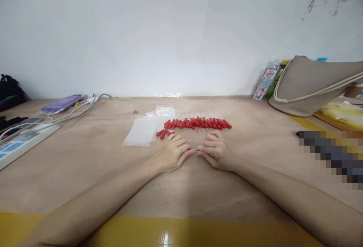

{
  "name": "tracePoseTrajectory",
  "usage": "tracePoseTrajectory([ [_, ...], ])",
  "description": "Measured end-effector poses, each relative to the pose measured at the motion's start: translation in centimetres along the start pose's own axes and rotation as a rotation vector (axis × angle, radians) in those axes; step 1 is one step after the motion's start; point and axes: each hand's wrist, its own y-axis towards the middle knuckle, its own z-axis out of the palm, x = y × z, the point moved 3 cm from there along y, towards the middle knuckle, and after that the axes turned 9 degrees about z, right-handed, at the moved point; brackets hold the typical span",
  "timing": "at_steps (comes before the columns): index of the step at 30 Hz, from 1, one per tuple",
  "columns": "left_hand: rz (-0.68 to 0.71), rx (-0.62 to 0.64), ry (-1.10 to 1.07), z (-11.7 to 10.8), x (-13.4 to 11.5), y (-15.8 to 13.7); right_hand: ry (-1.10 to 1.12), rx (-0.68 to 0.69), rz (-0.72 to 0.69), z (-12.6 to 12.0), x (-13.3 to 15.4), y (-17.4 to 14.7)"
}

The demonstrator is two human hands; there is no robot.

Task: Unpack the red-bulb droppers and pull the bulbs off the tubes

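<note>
My left hand (174, 153) is closed in a pinch, with a bit of a red rubber dropper bulb showing at its fingertips. Facing it, my right hand (217, 151) pinches a thin clear dropper tube (194, 150), which spans the small gap between the hands and meets the red bulb. Most of the bulb and tube is hidden by fingers. Just beyond my hands lies a row of droppers (198, 121) with red bulbs toward me and clear tubes pointing to the wall. Loose red bulbs (162, 135) lie by my left hand, and a few bare clear tubes (200, 135) near my right.
Clear plastic bags (141, 130) lie left of the droppers. A power strip (28, 141) with cables and a purple packet (62, 103) sit at the left. On the right are a grey bag (314, 84), a carton (265, 84) and a yellow packet (340, 114).
</note>
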Motion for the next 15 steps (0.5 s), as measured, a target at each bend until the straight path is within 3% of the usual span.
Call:
tracePoseTrajectory([
  [15, 0.010, 0.050, -0.070, -0.43, -0.34, -0.40, -0.138, -0.115, -0.196, -0.74, 0.77, -0.34],
])
